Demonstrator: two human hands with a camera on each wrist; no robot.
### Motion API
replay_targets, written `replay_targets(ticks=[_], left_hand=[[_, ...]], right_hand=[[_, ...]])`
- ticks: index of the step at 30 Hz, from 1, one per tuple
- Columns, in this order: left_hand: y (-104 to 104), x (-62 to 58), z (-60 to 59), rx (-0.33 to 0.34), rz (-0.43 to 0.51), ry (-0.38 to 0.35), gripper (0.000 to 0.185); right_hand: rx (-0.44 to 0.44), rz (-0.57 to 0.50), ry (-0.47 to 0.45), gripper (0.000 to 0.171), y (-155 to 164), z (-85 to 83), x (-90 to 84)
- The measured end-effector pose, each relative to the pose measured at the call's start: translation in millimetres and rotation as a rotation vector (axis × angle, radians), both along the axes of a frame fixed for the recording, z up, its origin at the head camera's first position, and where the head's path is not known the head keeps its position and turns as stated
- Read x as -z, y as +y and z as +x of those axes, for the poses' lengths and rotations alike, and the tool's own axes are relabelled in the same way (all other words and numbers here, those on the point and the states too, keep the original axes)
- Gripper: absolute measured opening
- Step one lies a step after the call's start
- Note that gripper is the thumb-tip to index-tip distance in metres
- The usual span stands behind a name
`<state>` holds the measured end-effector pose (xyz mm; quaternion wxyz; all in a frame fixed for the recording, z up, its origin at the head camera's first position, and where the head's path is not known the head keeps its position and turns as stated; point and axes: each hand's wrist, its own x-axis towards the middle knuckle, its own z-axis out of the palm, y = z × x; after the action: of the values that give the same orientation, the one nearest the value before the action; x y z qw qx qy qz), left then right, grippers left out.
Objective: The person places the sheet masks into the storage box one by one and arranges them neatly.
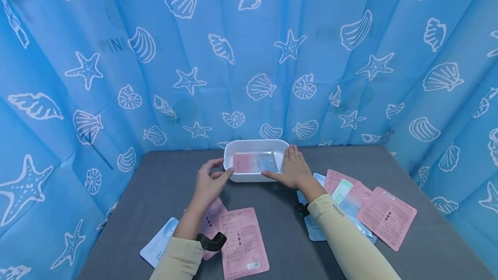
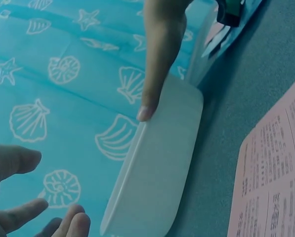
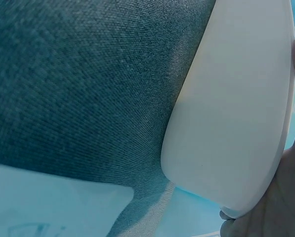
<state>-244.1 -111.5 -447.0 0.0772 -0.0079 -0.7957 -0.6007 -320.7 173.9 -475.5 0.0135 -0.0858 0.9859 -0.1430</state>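
A white plastic basin stands near the table's back edge, with a flat pink-and-pale-blue packet lying in it. Around the basin's right end rests my right hand, its fingers straight along the rim and its thumb on the near rim. In the left wrist view, the right thumb touches that rim. My left hand is at the basin's left end, fingers spread and loosely bent, holding nothing. The left wrist view shows its fingers apart from the basin. The right wrist view has the basin's outer wall up close.
Pink packets and a pale blue packet lie front left, partly under the left forearm. Several pink and blue packets overlap at right, including a pink one. Behind the grey table hangs a blue shell-print curtain.
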Motion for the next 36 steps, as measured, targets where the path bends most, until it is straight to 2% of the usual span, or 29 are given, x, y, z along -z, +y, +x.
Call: replay_targets(ticks=[6, 11, 17, 23, 28, 36], left_hand=[[-7, 1.4, 8.7, 0.011, -0.035, -0.007, 0.048], [-18, 9.4, 19.3, 0.008, -0.036, -0.050, 0.047], [-27, 20.7, 33.8, 0.007, -0.117, -0.106, 0.050], [-30, 29.3, 52.7, 0.047, -0.198, -0.175, 0.057], [-29, 35.0, 64.6, 0.072, -0.198, -0.246, 0.061], [-27, 38.4, 71.5, 0.140, -0.310, -0.246, 0.050]], right_hand=[[0.001, -0.001, -0.003, 0.139, 1, -0.3, 0.2], [-0.006, -0.002, -0.011, 0.139, 1, -0.3, -0.3], [-0.007, -0.011, -0.011, 0.138, 0, -0.8, -1.9], [-0.001, -0.016, -0.013, 0.138, 1, -0.8, -3.1], [-0.003, -0.016, -0.015, 0.138, 1, -1.0, -3.9], [0.003, -0.026, -0.010, 0.137, 2, 0.5, -3.4]])
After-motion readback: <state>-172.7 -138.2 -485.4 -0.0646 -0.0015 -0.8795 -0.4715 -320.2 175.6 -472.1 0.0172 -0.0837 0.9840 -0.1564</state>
